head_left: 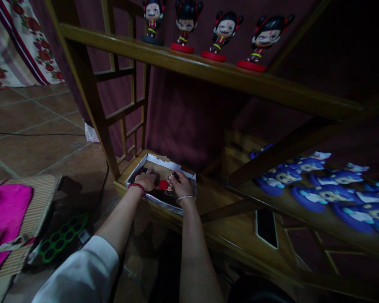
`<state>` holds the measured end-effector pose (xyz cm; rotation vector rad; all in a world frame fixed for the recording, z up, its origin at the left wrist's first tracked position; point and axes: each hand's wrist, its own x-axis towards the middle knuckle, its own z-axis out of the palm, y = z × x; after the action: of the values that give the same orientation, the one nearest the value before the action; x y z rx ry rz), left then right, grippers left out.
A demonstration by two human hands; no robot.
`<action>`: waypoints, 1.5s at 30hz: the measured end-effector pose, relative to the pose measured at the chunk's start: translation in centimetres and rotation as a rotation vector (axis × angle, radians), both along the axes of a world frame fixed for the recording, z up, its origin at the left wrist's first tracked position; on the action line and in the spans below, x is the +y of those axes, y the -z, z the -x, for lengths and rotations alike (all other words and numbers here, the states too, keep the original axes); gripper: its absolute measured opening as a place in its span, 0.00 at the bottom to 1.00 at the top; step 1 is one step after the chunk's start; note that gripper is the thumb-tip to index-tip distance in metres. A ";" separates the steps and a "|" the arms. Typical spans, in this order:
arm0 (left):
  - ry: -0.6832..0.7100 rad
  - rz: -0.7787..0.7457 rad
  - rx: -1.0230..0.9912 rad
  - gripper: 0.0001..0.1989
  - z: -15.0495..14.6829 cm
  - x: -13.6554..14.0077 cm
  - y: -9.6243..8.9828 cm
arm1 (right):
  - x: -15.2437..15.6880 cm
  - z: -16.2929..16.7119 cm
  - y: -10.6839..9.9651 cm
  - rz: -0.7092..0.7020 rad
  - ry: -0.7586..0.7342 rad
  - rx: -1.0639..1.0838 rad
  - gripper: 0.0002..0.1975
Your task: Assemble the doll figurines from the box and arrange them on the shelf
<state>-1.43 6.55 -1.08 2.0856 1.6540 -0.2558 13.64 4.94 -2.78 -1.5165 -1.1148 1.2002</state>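
Observation:
A shallow white cardboard box [190, 178] lies on the lower wooden shelf, and both my hands reach into it. My right hand [183, 187], with a silver bracelet at the wrist, is closed on a small black-haired figurine [174, 175]. Just below that hand another small figurine [169, 190] lies in the box, beside a red disc [163, 185]. At the box's left end, my left hand [147, 181], wearing a red bead bracelet, has its fingers bent down by a dark item [144, 170]. Its fingertips are partly hidden, and what they grip is unclear.
Several black-haired figurines [224, 31] stand on round bases along the upper shelf [189, 63]. Blue figurines [284, 176] crowd a shelf at right. A phone [266, 228] lies on the lower shelf. On the floor at left are a green holed tray [63, 237] and pink cloth [9, 206].

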 end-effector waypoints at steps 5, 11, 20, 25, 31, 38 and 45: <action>-0.012 0.023 0.030 0.21 -0.1 -0.2 -0.3 | 0.0 0.2 0.1 -0.010 -0.035 -0.069 0.13; -0.014 -0.006 0.022 0.22 -0.1 -0.2 -0.1 | -0.3 0.7 0.0 0.011 -0.078 -0.140 0.11; -0.047 0.012 0.052 0.19 -0.4 -0.4 -0.2 | 0.0 1.2 0.8 0.029 -0.056 -0.030 0.13; -0.029 -0.008 0.073 0.19 -0.6 -0.4 -0.3 | 0.0 0.7 0.5 -0.019 -0.047 -0.088 0.12; -0.060 -0.021 0.077 0.20 -0.5 -0.6 -0.7 | 0.1 -0.7 0.3 -0.050 0.002 -0.216 0.11; -0.073 -0.033 0.046 0.18 -0.5 -0.8 -1.0 | -0.1 -1.8 0.9 0.065 -0.070 -0.423 0.10; -0.154 0.046 0.009 0.20 -0.1 -0.4 -1.5 | -1.2 -0.8 0.3 0.264 -0.470 -0.643 0.12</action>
<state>-1.28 6.15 0.41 1.9148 1.7864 -0.2502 14.42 3.79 -3.10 -1.9891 -1.8753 1.2268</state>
